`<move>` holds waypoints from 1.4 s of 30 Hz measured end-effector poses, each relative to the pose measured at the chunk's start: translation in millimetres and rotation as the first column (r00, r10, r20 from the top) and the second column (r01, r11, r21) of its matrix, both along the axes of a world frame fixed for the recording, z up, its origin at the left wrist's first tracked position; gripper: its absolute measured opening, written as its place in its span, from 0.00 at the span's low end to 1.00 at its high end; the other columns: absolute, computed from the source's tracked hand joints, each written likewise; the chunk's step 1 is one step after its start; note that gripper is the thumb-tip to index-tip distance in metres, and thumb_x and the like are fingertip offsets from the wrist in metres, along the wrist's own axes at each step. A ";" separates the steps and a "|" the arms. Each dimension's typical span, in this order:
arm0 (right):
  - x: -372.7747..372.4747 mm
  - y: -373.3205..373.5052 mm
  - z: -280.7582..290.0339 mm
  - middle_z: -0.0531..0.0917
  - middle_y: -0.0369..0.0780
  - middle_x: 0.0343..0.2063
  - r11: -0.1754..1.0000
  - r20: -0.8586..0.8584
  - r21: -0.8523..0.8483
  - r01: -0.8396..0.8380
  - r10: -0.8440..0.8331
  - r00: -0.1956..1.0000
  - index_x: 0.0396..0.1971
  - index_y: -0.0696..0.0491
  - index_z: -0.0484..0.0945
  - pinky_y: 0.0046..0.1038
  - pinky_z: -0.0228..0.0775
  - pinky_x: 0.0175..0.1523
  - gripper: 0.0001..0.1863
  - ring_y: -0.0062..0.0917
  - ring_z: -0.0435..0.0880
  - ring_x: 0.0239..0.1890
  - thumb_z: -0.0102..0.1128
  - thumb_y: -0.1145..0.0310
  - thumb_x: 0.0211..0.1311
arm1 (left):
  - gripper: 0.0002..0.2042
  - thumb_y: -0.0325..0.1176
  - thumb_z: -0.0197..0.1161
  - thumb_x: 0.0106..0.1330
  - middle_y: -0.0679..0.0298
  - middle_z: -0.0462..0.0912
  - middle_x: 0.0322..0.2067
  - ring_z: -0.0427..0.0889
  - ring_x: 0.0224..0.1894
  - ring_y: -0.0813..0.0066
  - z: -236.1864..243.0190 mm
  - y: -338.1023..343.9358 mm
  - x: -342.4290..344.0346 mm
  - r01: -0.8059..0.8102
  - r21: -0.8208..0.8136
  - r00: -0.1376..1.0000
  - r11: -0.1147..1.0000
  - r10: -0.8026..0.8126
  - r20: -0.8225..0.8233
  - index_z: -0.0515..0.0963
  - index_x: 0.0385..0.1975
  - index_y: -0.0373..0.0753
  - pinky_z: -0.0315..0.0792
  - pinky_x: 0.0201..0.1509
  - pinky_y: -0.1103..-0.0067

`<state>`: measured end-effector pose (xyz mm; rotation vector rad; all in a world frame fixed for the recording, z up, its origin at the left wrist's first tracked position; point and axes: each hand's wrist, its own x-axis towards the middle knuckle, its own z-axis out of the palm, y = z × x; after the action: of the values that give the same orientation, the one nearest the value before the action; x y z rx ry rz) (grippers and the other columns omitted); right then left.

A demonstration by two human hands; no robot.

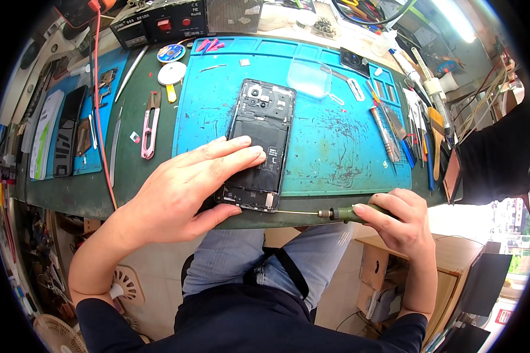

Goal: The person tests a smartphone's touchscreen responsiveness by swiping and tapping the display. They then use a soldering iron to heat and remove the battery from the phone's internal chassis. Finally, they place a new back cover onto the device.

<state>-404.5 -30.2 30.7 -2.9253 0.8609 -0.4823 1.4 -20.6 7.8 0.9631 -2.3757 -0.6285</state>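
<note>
Steadily, a person's left hand (pixel 176 182) lies across the lower half of a stripped-back black phone (pixel 262 120) at a repair worktop (pixel 153 197), its grip spread rather than closed, fingertips flat on the dark inner panel and thumb by the bottom edge, presumably to keep the handset from sliding. The right hand (pixel 400 220) has its grip closed around the green handle of a screwdriver (pixel 341 214), thumb and forefinger pinching near the front, likely for fine control. The slim metal shaft lies almost level, its tip appearing to meet the phone's bottom edge near the right corner; from here I cannot tell how firmly it touches.

The phone rests slightly tilted on a scuffed blue mat (pixel 330 159), its lower end reaching past the mat's rim over the dark green worktop, an overhang that probably gives the low-held tool room. Its exposed back mixes matte black plates with small glossy round lenses.

Around the work, a frosted, round-cornered plastic box (pixel 308 79) sits on the mat, well apart from the tool. Pink-handled snips (pixel 150 132) lie to the left, while a wooden-handled brush (pixel 437 120) stands among slender tools on the right, seemingly parked within reach.
</note>
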 end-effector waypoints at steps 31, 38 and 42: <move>3.5 2.0 -3.8 0.85 0.31 0.38 1.000 0.008 -0.026 0.017 -0.016 1.000 0.57 0.38 0.89 0.28 0.74 0.33 0.33 0.24 0.78 0.28 0.71 0.74 0.46 | 0.45 0.25 0.78 0.56 0.52 0.82 0.69 0.74 0.76 0.45 0.5 -0.1 0.0 0.017 -0.013 1.000 1.000 -0.017 -0.016 0.64 0.76 0.31 0.67 0.80 0.54; -1.2 0.7 -2.7 0.85 0.31 0.37 1.000 0.024 -0.020 0.010 -0.010 1.000 0.57 0.39 0.89 0.28 0.72 0.33 0.31 0.24 0.78 0.28 0.72 0.74 0.48 | 0.46 0.25 0.78 0.55 0.52 0.82 0.69 0.74 0.76 0.45 -0.1 -0.9 0.8 0.019 -0.012 1.000 1.000 -0.019 -0.024 0.64 0.77 0.31 0.67 0.80 0.54; -2.5 -0.1 -3.7 0.85 0.32 0.38 1.000 0.028 -0.008 0.003 -0.003 1.000 0.57 0.39 0.89 0.28 0.72 0.33 0.31 0.24 0.78 0.28 0.72 0.74 0.48 | 0.46 0.25 0.78 0.55 0.52 0.82 0.69 0.74 0.75 0.45 -0.3 0.3 0.6 0.011 -0.008 1.000 1.000 -0.012 -0.021 0.64 0.77 0.31 0.67 0.80 0.54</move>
<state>-407.0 -30.3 27.0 -2.9177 0.8623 -0.5266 2.0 -20.2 7.5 0.9355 -2.3650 -0.6302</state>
